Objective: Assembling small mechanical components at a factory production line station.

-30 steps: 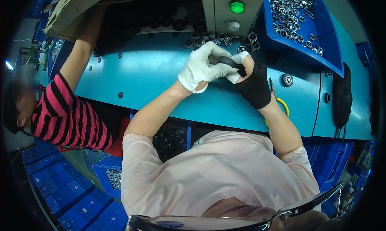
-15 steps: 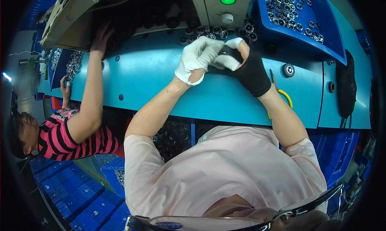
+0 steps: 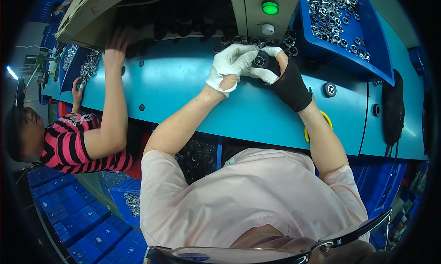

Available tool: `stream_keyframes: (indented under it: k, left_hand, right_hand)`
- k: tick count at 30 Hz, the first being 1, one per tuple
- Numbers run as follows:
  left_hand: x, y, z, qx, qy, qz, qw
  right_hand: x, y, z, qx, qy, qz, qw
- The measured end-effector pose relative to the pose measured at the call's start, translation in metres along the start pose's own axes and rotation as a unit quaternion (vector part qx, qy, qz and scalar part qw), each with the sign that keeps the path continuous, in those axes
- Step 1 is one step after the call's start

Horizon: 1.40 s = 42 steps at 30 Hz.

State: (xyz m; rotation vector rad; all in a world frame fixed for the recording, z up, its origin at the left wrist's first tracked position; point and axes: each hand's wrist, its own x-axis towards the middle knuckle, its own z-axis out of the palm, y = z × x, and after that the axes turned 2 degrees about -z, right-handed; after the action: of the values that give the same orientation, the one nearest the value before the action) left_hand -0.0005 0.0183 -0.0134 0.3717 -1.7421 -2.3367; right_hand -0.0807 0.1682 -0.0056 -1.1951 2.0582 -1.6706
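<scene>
A small black wheel with a ringed face is held up between my two hands over the turquoise table. My left hand, in a white glove with the wrist showing through a gap, has its fingers closed against the wheel's left side. My right hand, in a black fingerless glove with white covers on the thumb and finger, grips the wheel from the right. Just behind my hands lie several chrome-and-black wheel parts. To the right of my right wrist is another wheel with a pale hub, beside yellow-handled pliers, partly hidden by my forearm.
A blue bin of chrome rings stands at the back right. Behind is a machine with a green light and a knob. At left, a co-worker's hand reaches under the machine's hood. A black pouch lies far right.
The wheel between my hands has turned so its face now shows. My hands stay together at nearly the same spot. The co-worker's arm shifts slightly, and the whole view has tilted a little.
</scene>
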Motion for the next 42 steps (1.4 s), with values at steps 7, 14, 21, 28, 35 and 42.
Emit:
stream_keyframes:
  k: [7,14,21,28,35,42]
  left_hand:
    - [-0.001,0.006,0.002,0.047,-0.021,-0.051,0.997]
    - [-0.001,0.005,0.002,0.058,-0.012,-0.053,0.997]
    - [0.003,0.013,-0.007,-0.111,-0.052,-0.120,0.985]
    - [0.004,0.012,-0.009,-0.070,-0.039,-0.120,0.989]
    - [-0.002,0.010,-0.004,0.017,-0.054,-0.056,0.997]
    - [0.005,0.010,-0.003,-0.008,0.014,-0.098,0.995]
  right_hand:
    - [-0.003,0.004,0.004,0.099,0.017,0.058,0.993]
    - [-0.009,-0.009,0.008,-0.073,0.026,-0.040,0.996]
    - [-0.002,0.004,0.010,0.047,0.034,-0.007,0.998]
    - [-0.002,0.000,0.007,0.017,0.030,-0.020,0.999]
    - [-0.004,-0.003,0.007,0.020,0.013,0.016,1.000]
    - [-0.002,0.006,0.007,0.095,-0.028,0.028,0.995]
